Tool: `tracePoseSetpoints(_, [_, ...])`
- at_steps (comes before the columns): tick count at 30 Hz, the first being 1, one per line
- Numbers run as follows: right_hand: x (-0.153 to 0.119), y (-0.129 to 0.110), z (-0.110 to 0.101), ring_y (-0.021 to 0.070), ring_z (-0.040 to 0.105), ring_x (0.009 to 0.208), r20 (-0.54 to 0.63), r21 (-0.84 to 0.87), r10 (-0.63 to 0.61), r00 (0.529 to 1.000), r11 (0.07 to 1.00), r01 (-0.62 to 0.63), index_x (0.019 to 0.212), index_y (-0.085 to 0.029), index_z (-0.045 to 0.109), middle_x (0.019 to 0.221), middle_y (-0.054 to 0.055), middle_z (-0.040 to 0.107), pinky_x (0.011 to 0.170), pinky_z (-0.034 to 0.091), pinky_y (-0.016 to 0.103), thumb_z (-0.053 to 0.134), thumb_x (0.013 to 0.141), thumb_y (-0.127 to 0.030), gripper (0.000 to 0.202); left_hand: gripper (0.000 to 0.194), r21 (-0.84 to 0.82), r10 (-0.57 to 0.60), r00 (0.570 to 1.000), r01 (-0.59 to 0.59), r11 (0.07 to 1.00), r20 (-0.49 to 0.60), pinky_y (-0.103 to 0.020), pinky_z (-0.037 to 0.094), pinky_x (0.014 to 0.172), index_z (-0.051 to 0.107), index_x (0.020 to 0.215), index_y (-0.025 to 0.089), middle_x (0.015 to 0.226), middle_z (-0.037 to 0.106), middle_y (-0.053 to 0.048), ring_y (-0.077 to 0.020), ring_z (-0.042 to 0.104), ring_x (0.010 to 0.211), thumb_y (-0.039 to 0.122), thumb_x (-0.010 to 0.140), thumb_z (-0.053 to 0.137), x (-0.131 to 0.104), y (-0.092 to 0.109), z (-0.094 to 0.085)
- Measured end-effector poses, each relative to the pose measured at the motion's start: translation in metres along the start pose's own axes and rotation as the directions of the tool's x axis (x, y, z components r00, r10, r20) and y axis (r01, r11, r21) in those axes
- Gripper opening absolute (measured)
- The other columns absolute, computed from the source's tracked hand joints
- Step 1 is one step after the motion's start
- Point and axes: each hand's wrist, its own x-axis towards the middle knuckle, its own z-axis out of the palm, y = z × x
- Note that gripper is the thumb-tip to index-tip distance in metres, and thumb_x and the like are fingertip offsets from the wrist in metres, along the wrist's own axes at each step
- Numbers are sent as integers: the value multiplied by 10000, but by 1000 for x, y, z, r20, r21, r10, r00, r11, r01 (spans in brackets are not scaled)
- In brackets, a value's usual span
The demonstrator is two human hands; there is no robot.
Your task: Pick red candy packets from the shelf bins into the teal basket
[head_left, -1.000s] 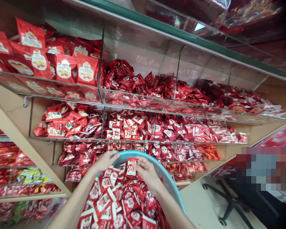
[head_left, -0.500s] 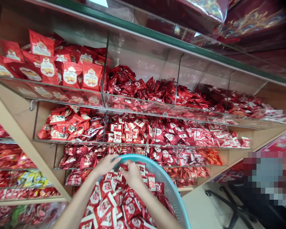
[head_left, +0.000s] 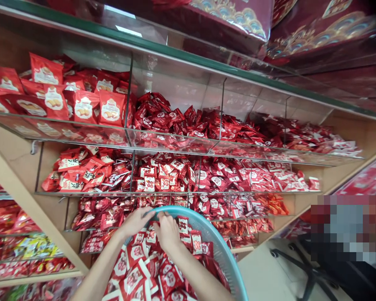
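Note:
A round turquoise plastic basket point(head_left: 230, 255) stands below the shelves, heaped with small red-and-white wrapped snack packets point(head_left: 170, 280). At the basket's far left rim is my left hand point(head_left: 139, 220), its fingers bent over the edge. My right hand point(head_left: 168, 234) sits just to its right, inside the far rim, with the fingers curled down and closed among the packets. The hand's own back hides whatever lies between those fingers.
Glass shelves point(head_left: 90, 193) with clear dividers hold red packets point(head_left: 87, 104) in several rows ahead. Wrapped dark red boxes point(head_left: 235, 21) sit above. At right, a wheeled chair base point(head_left: 310, 263) stands on the floor near a blurred-out person. A wooden post point(head_left: 34, 200) stands left.
The view has turned slightly, so the shelves sit a little further left. My right hand has shifted slightly toward the far rim and my left hand; the left stays at the rim.

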Motion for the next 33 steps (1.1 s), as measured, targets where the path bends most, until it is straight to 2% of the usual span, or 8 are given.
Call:
tracePoseSetpoints(4, [-9, 5, -18, 199, 624, 794, -131, 14, -71, 989, 997, 73, 962, -199, 591, 961, 68, 636, 655, 436, 281, 491, 826, -208, 169, 433, -5, -1, 1000, 1, 1000, -8, -244, 425, 700, 642, 866, 187, 766, 661, 3, -168, 555, 750, 539, 771, 409, 1, 0, 0])
tracePoseSetpoints(6, [-12, 12, -35, 162, 605, 728, -271, 70, -131, 954, 985, 155, 884, -205, 595, 860, 37, 629, 643, 426, 259, 448, 854, -206, 149, 430, 1, -8, 1000, 8, 1000, -12, -249, 424, 695, 646, 866, 192, 769, 665, 1, -173, 562, 744, 540, 766, 414, 0, 0, 0])
tracePoseSetpoints(9, [-10, 31, -66, 139, 556, 739, -550, 95, -203, 810, 949, 302, 857, -196, 579, 813, 28, 597, 685, 412, 249, 401, 880, -200, 179, 435, 15, -28, 999, 28, 999, -17, -250, 420, 687, 646, 870, 196, 787, 667, 0, -174, 565, 739, 548, 765, 413, 0, 2, 0])
tracePoseSetpoints(12, [3, 50, -93, 165, 512, 776, -706, -57, -227, 671, 962, 265, 852, -174, 568, 812, 49, 580, 712, 394, 280, 438, 876, -242, 149, 449, 23, -44, 999, 44, 999, -4, -250, 417, 682, 640, 873, 194, 800, 662, 0, -174, 561, 741, 560, 763, 405, -1, 4, -2])
tracePoseSetpoints(16, [23, 64, -108, 186, 492, 792, -700, -281, -281, 656, 953, 109, 850, -167, 575, 816, 65, 567, 694, 364, 292, 473, 868, -311, 177, 457, 21, -57, 998, 57, 998, 14, -255, 414, 681, 633, 861, 192, 795, 651, -1, -176, 552, 740, 571, 758, 398, -2, 5, -3])
tracePoseSetpoints(21, [35, 65, -105, 176, 481, 747, -684, -407, -343, 644, 912, 54, 855, -177, 595, 793, 56, 567, 641, 326, 282, 451, 882, -347, 225, 462, 11, -62, 998, 62, 998, 7, -256, 409, 675, 623, 830, 188, 760, 639, -1, -177, 542, 734, 580, 753, 393, -2, 5, -2])
tracePoseSetpoints(26, [41, 63, -108, 156, 491, 720, -747, -377, -358, 560, 922, 87, 821, -170, 615, 742, 42, 583, 669, 343, 271, 429, 899, -265, 223, 464, 16, -59, 998, 59, 998, 6, -254, 408, 682, 623, 833, 185, 752, 636, 3, -172, 539, 733, 580, 754, 392, -1, 4, -1])
tracePoseSetpoints(33, [40, 50, -136, 151, 510, 722, -847, -199, -288, 446, 951, 237, 805, -153, 596, 747, 59, 580, 693, 411, 276, 418, 895, -236, 216, 463, 18, -43, 999, 43, 999, 4, -260, 415, 685, 637, 836, 181, 768, 650, -3, -176, 553, 733, 573, 756, 404, -1, 5, -1])
